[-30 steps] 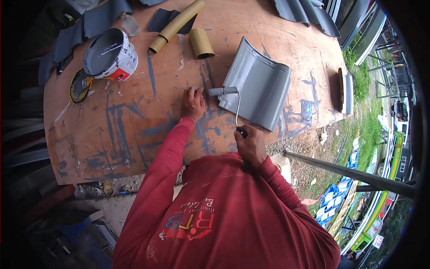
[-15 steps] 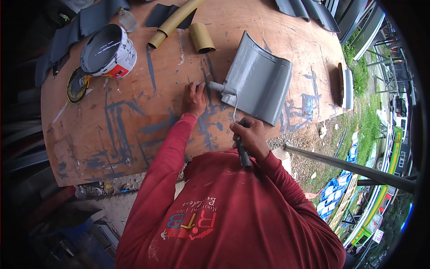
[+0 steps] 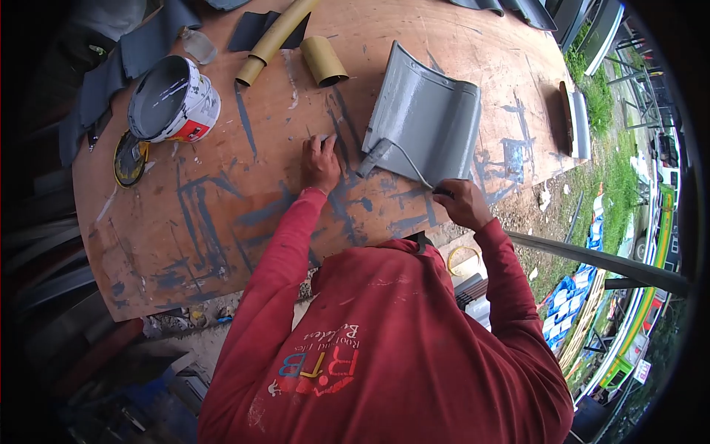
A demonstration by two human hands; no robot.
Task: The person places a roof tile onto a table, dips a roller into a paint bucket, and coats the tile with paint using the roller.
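Observation:
My right hand (image 3: 467,204) is closed around the handle of a paint roller (image 3: 377,156). Its bent wire frame runs left to the grey-coated roller head, which lies over the lower left corner of a curved roof tile (image 3: 427,118). Wet-looking grey paint shines on the tile's upper face. To the left of the tile, my left hand (image 3: 321,166) rests on the plywood table (image 3: 244,170) with its fingers curled. Whatever may be under those fingers is hidden.
A paint bucket (image 3: 198,111) with grey paint inside stands at the left, beside its lid (image 3: 129,160) and a clear bottle (image 3: 198,46). Two brown tubular pieces lie near the back, including a short one (image 3: 324,62). Another tile piece (image 3: 577,124) sits at the right edge.
My right hand has moved right and slightly up, swinging the roller so that its head tilts at the tile's lower left corner. The left hand stays nearly in place.

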